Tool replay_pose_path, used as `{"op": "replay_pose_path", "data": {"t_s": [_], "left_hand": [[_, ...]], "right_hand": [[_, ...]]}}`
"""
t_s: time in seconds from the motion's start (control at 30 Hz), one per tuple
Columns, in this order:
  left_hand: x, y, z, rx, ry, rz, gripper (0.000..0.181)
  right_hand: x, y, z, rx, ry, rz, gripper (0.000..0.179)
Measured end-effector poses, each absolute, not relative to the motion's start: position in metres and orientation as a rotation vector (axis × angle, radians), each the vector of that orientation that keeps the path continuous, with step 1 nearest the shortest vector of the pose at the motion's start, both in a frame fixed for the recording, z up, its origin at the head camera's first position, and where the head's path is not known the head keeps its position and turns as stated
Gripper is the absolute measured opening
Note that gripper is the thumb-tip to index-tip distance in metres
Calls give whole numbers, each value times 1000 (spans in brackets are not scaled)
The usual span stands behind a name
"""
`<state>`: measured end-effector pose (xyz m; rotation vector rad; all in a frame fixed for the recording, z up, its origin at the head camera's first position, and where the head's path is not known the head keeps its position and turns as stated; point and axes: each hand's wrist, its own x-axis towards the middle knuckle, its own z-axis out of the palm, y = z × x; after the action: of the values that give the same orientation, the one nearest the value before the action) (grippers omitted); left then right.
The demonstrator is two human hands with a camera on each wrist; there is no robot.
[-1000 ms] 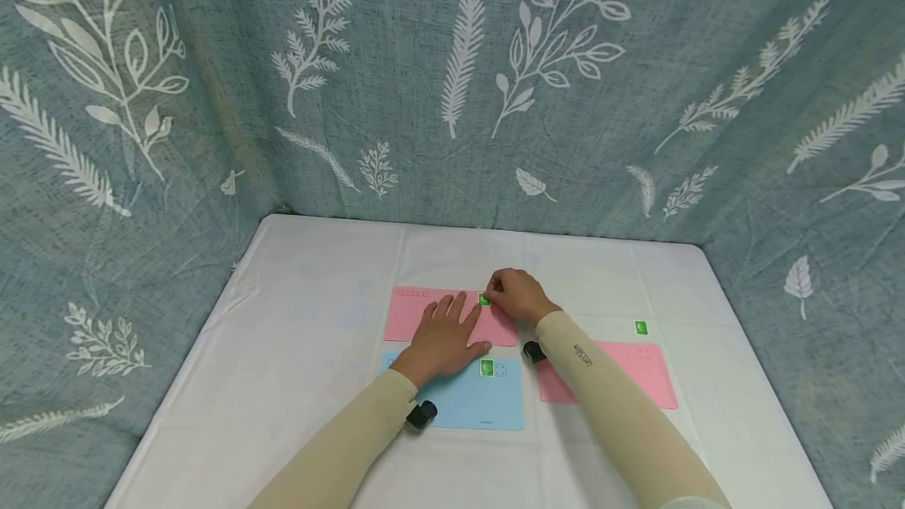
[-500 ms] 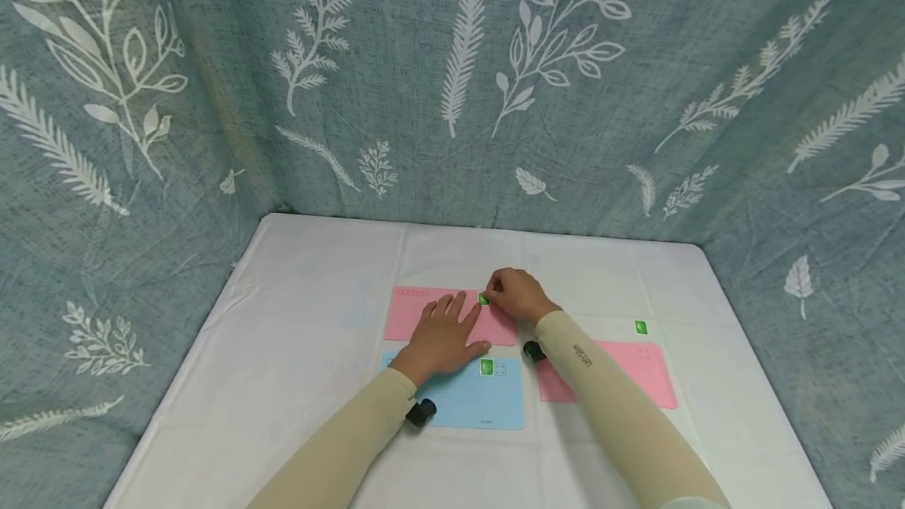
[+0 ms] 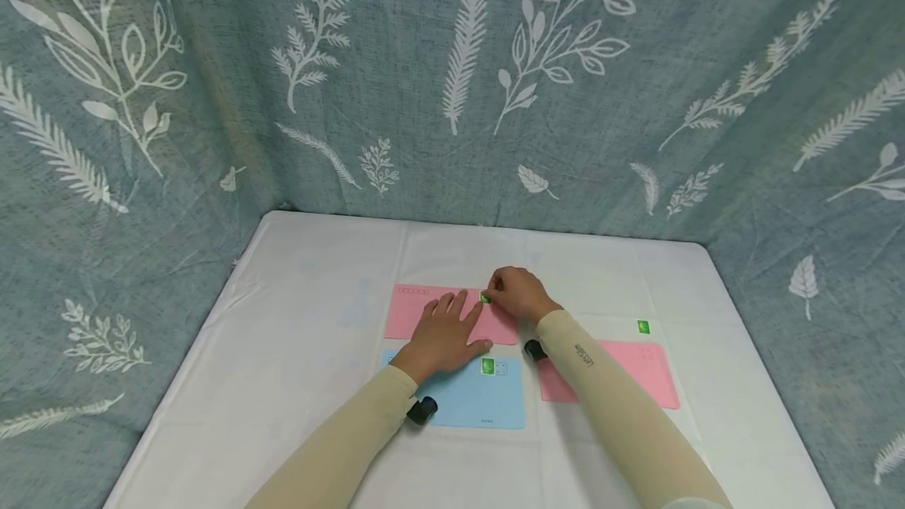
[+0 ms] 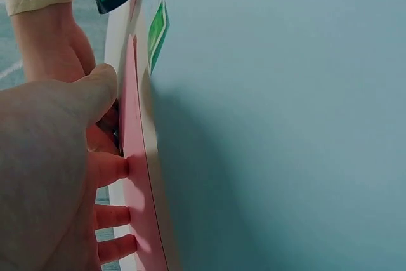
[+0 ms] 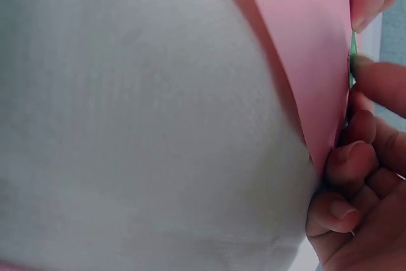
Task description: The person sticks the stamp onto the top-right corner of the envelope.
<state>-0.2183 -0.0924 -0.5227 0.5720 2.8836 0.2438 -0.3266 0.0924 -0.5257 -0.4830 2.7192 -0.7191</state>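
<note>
White cloth covers the table (image 3: 318,383), where a pink envelope (image 3: 413,309) is pinned flat by the open left hand (image 3: 441,336). A small green stamp (image 3: 485,298), judged light and flimsy, is pinched at the envelope's upper right corner by the right hand's (image 3: 519,294) curled fingertips.

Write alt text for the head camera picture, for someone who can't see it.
Left hand lies flat on a pink envelope while the right hand presses a green stamp at its corner. A blue envelope and a second pink envelope lie nearer on the white table.
</note>
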Motion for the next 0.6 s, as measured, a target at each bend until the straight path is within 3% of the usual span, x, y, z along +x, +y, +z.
{"op": "replay_pose_path", "data": {"t_s": [0.6], "left_hand": [[-218, -93, -519, 563, 2862, 256, 78]], "right_hand": [[-324, 93, -522, -497, 2703, -740, 15]]}}
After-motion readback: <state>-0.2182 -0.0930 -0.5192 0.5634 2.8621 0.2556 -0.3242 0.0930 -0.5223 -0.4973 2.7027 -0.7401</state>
